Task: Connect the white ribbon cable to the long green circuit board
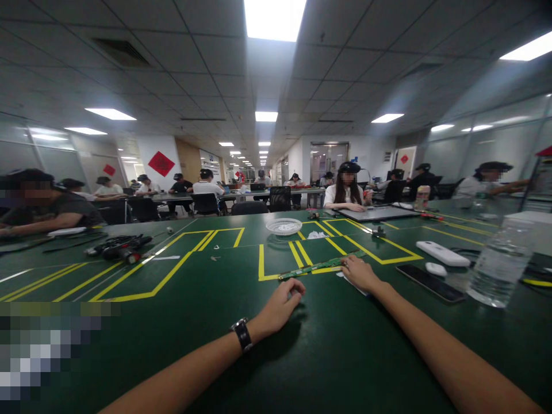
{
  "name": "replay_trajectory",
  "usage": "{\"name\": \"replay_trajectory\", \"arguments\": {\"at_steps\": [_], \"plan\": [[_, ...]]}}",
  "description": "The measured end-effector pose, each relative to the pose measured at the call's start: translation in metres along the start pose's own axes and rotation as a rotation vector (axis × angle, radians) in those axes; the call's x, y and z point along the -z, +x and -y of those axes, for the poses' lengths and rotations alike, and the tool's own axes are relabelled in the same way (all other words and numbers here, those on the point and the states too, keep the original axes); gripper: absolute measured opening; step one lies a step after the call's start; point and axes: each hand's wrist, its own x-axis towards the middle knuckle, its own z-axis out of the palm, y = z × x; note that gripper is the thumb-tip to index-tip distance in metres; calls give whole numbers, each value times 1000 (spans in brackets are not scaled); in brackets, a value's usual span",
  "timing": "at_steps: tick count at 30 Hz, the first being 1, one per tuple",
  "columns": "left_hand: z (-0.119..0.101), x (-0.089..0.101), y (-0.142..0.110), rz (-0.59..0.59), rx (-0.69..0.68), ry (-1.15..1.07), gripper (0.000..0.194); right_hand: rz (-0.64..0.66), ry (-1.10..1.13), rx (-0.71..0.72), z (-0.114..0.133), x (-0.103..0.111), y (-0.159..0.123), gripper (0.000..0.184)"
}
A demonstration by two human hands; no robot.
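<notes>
Head: right hand [360, 273] on green strip [321, 265]

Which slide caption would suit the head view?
Left hand and right hand by a long, thin green strip on a green table.

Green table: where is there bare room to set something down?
Free: the table between both forearms, and the patch between the left hand and the left yellow outline. Crowded: the right side, with phone, white devices and bottle.

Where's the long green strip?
In the head view, the green strip lies just right of centre on the table, by the yellow tape, beyond the left hand and at the right hand.
</notes>
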Motion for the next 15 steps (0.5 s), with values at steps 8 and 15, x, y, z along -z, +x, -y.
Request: {"name": "replay_trajectory", "arguments": {"at_steps": [8, 15], "plan": [[-2, 0, -2, 88, -26, 140, 19, 10, -23, 13, -4, -5, 3, 44], [-6, 1, -3, 135, -47, 202, 20, 21, -4, 52, -6, -6, 3, 46]]}}
